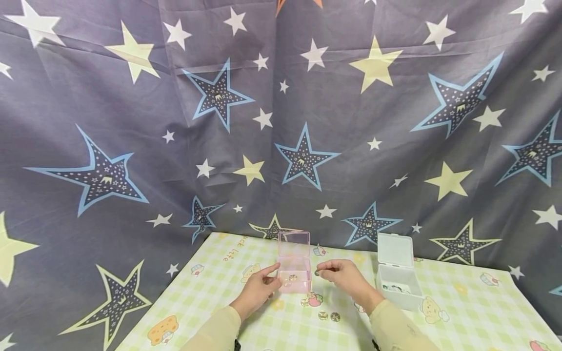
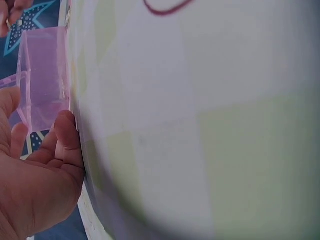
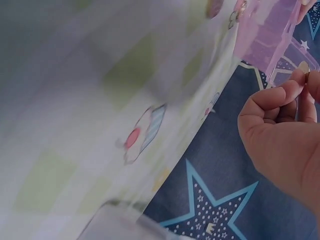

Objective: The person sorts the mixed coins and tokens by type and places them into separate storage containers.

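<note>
A pink clear box (image 1: 295, 287) stands on the table with its lid raised at the back. Inside it lie a few small round metallic discs (image 1: 292, 277). My left hand (image 1: 258, 291) rests at the box's left side, thumb and index finger at its wall, fingers loosely bent. In the left wrist view the fingertips (image 2: 65, 127) are right by the pink wall. To the right of the box, my right hand (image 1: 344, 278) pinches a small dark round disc (image 1: 317, 273) between thumb and index finger. Its gold-coloured edge shows in the right wrist view.
Several gold-toned discs (image 1: 323, 316) lie on the checked tablecloth (image 1: 193, 302) in front of the pink box. A white box (image 1: 400, 298) with its lid up stands at the right, small pieces inside. Behind the table hangs a star-patterned curtain (image 1: 246, 146).
</note>
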`<state>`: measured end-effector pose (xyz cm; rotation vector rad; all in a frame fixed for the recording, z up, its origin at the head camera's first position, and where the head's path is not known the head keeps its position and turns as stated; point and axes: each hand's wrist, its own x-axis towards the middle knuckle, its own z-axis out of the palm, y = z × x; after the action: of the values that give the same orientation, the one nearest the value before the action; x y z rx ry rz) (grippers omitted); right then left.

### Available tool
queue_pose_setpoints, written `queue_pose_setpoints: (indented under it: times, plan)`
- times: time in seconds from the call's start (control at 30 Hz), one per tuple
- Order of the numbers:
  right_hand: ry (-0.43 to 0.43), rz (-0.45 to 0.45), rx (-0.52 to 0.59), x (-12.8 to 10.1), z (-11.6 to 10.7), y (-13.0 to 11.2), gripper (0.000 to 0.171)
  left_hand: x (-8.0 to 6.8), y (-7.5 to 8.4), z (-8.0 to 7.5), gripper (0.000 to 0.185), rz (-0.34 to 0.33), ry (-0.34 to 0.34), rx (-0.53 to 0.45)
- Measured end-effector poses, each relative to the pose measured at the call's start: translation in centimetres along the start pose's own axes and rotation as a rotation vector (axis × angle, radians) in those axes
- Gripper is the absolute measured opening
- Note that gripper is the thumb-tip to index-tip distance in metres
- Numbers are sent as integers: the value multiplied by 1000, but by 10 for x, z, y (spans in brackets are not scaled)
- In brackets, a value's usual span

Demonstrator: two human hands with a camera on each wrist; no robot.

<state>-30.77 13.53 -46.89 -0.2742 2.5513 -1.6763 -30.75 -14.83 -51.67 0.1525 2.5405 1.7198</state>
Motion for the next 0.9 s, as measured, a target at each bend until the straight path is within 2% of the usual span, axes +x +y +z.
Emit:
queue_pose_setpoints:
  times: [0.2, 0.4, 0.63, 0.9]
  plan:
    - [3, -30, 12, 11, 16, -2, 24, -2, -1, -2, 62, -2, -5, -14]
    - [5, -25, 6, 16, 25, -6, 20, -1, 0, -1, 62, 5, -5, -17]
    - [22, 12, 19, 18, 33, -4, 20, 1, -1, 2, 63, 5, -13, -23]
    - [24, 6, 21, 18, 36, -5, 19, -1, -2, -1, 64, 19, -7, -18]
